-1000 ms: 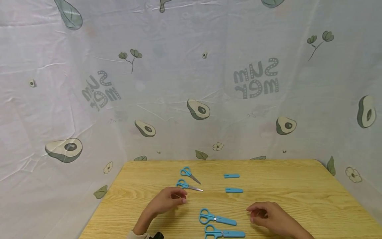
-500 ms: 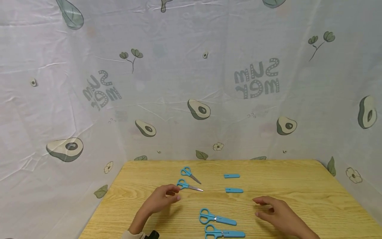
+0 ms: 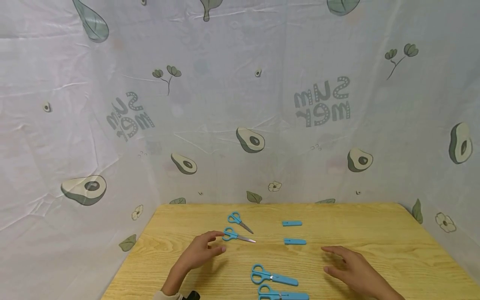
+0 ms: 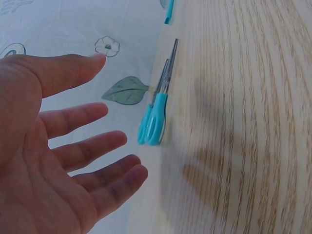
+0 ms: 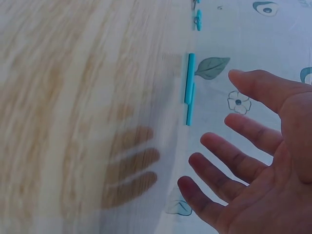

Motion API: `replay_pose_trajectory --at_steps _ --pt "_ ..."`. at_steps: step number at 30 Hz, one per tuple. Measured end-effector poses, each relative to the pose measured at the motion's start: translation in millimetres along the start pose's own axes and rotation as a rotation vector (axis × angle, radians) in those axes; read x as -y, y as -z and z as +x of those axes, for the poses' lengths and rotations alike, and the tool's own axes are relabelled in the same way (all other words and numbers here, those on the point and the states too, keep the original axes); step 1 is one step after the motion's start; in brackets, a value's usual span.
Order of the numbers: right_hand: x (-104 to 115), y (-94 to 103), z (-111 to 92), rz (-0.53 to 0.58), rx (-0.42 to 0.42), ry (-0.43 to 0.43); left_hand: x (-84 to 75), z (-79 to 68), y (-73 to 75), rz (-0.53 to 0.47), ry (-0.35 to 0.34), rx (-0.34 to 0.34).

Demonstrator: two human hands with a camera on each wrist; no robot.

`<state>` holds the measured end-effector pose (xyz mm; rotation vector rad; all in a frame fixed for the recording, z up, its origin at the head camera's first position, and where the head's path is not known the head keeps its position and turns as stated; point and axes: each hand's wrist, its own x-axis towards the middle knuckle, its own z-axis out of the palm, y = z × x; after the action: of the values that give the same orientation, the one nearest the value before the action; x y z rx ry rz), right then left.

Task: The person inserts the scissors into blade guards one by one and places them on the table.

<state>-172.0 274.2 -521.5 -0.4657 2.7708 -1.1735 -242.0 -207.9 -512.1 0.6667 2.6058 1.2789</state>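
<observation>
My left hand hovers over the table's left side, fingers spread and holding nothing. Its fingertips are right by the handles of a bare-bladed pair of blue scissors. A second bare pair of scissors lies just behind. My right hand, relaxed and with nothing in it, is over the right side. Two blue blade covers lie beyond it to the left; both show in the right wrist view as blue strips. Between my hands, near the front, two pairs of scissors lie with covers on their blades.
The wooden table has its far edge against a pale patterned sheet. This sheet also hangs along the left and right sides. A dark band shows at my left sleeve.
Both hands have drawn apart, the left one moving left and the right one moving right, and their fingers have spread. The scissors and covers lie where they were.
</observation>
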Motion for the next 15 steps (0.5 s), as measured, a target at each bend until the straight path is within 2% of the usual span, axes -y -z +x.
replay_pose_trajectory --at_steps 8,15 --pt "-1.0 -1.0 2.8 -0.076 -0.017 0.002 1.7 4.3 -0.9 0.016 0.002 -0.025" --pt "2.7 -3.5 9.2 -0.064 -0.035 -0.02 1.6 10.3 -2.3 0.029 0.002 -0.044"
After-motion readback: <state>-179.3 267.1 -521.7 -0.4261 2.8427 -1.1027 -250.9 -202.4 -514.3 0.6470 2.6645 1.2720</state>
